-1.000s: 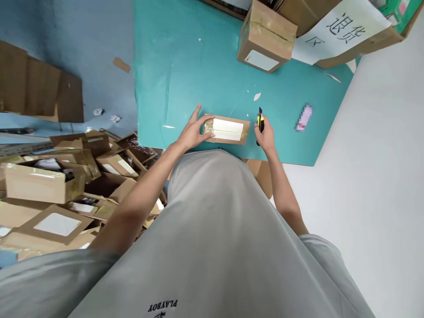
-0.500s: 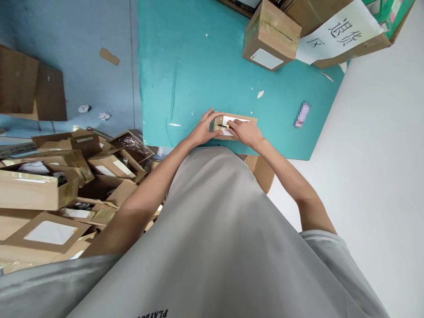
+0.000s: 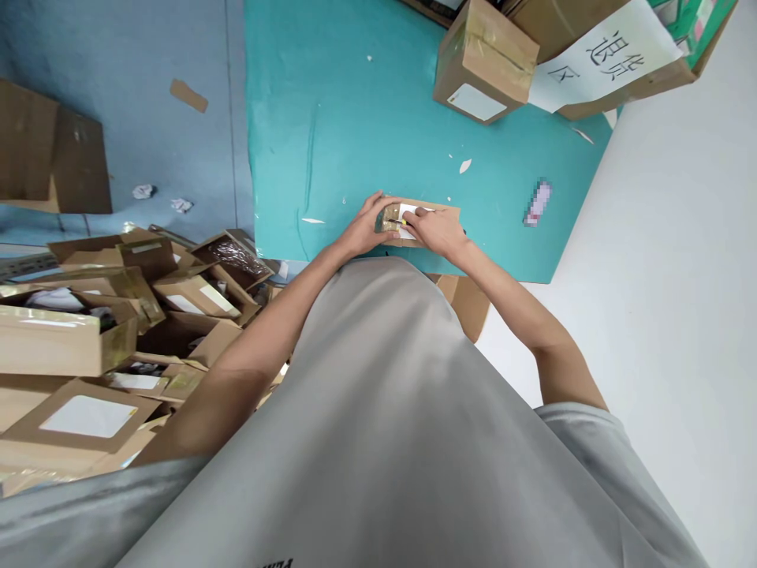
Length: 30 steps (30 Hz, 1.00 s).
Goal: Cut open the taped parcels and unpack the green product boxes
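Note:
A small cardboard box (image 3: 393,214) with clear tape and a white label lies near the front edge of the teal table. My left hand (image 3: 362,230) grips its left end, fingers on the far side and thumb on the near side. In my right hand (image 3: 436,231), closed over the label, is a utility knife (image 3: 404,222) with a bit of yellow showing. Its tip points left at the taped end of the box. Most of the knife is hidden under my fingers.
Several opened cardboard boxes (image 3: 88,410) are heaped at the left. A taped box (image 3: 488,63) stands at the table's far side, beside a larger carton with a handwritten sheet (image 3: 603,55). Paper scraps lie on the teal table (image 3: 343,126). A white wall (image 3: 668,260) borders the right.
My right hand has shifted slightly, and less of the knife's dark front end shows at the taped end. My left hand keeps its grip on the box. The whole view has moved a little.

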Each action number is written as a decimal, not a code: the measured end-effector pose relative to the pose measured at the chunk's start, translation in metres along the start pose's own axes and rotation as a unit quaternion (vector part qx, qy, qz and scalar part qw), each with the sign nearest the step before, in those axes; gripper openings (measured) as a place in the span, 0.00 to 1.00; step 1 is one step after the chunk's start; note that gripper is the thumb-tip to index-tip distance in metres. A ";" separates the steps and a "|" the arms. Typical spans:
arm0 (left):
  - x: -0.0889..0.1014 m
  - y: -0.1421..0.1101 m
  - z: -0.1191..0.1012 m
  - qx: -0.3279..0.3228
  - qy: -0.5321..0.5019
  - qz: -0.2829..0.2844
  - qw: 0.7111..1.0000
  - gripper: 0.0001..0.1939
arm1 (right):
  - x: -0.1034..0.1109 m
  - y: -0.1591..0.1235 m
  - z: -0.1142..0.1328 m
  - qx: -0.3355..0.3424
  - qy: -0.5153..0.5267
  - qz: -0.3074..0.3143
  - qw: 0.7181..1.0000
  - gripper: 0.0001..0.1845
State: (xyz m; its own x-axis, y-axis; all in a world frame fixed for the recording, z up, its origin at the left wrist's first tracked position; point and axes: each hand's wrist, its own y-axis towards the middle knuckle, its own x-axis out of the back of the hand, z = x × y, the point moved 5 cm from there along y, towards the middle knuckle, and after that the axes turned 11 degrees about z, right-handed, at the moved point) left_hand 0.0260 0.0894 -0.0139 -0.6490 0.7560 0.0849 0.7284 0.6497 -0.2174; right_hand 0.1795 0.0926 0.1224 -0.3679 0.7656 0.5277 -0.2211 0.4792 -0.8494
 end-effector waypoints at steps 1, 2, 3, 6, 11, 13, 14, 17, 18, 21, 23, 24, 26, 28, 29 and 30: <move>0.000 0.001 0.001 0.000 0.000 -0.001 1.000 0.45 | 0.002 0.000 0.001 0.002 -0.004 -0.002 1.000 0.29; -0.001 0.001 0.002 0.000 -0.001 -0.002 1.000 0.45 | 0.004 0.000 0.002 0.005 -0.007 -0.006 1.000 0.28; -0.001 0.002 0.003 0.000 -0.002 -0.004 1.000 0.45 | 0.005 -0.001 0.004 0.007 -0.010 -0.010 1.000 0.27; -0.001 0.003 0.002 0.001 -0.004 -0.011 1.000 0.44 | 0.010 -0.001 0.009 0.014 -0.007 -0.032 0.999 0.27; 0.000 0.002 -0.007 0.010 -0.007 -0.023 1.000 0.44 | 0.007 0.008 0.014 0.019 0.014 -0.051 0.998 0.28; 0.000 0.001 -0.010 0.021 -0.006 -0.028 0.999 0.44 | 0.002 0.013 0.011 0.021 0.040 -0.064 0.997 0.27; 0.000 0.000 -0.011 0.027 -0.005 -0.032 0.999 0.44 | -0.002 0.014 0.006 0.020 0.057 -0.070 0.996 0.27; 0.000 -0.002 -0.010 0.039 -0.013 -0.044 0.998 0.43 | -0.017 0.010 -0.016 -0.001 0.085 -0.070 0.994 0.25; 0.000 -0.003 -0.009 0.041 -0.017 -0.047 0.998 0.43 | -0.024 0.005 -0.026 -0.011 0.086 -0.066 0.994 0.23; -0.001 -0.004 -0.007 0.043 -0.025 -0.049 0.998 0.42 | -0.042 -0.018 -0.065 -0.049 0.084 -0.061 0.993 0.20; -0.002 -0.004 -0.006 0.045 -0.028 -0.050 0.997 0.43 | -0.056 -0.034 -0.097 -0.078 0.075 -0.053 0.993 0.20; -0.002 -0.005 -0.005 0.046 -0.032 -0.053 0.997 0.43 | -0.064 -0.042 -0.115 -0.094 0.067 -0.042 0.992 0.20; -0.003 -0.006 -0.005 0.053 -0.045 -0.060 0.996 0.46 | -0.084 -0.058 -0.154 -0.144 0.052 -0.010 0.988 0.21; -0.003 -0.007 -0.005 0.063 -0.062 -0.070 0.994 0.49 | -0.106 -0.075 -0.192 -0.194 0.056 0.039 0.979 0.20; -0.004 -0.007 -0.005 0.067 -0.069 -0.073 0.993 0.51 | -0.115 -0.084 -0.209 -0.212 0.062 0.046 0.974 0.20; -0.005 -0.007 -0.006 0.071 -0.073 -0.074 0.992 0.52 | -0.123 -0.092 -0.222 -0.223 0.071 0.040 0.971 0.20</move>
State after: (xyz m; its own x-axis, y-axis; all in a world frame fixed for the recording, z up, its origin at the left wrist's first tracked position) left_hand 0.0249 0.0815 -0.0072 -0.7790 0.6270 -0.0125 0.5909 0.7272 -0.3491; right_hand 0.4456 0.0501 0.1372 -0.2331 0.8439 0.4832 0.2275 0.5304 -0.8166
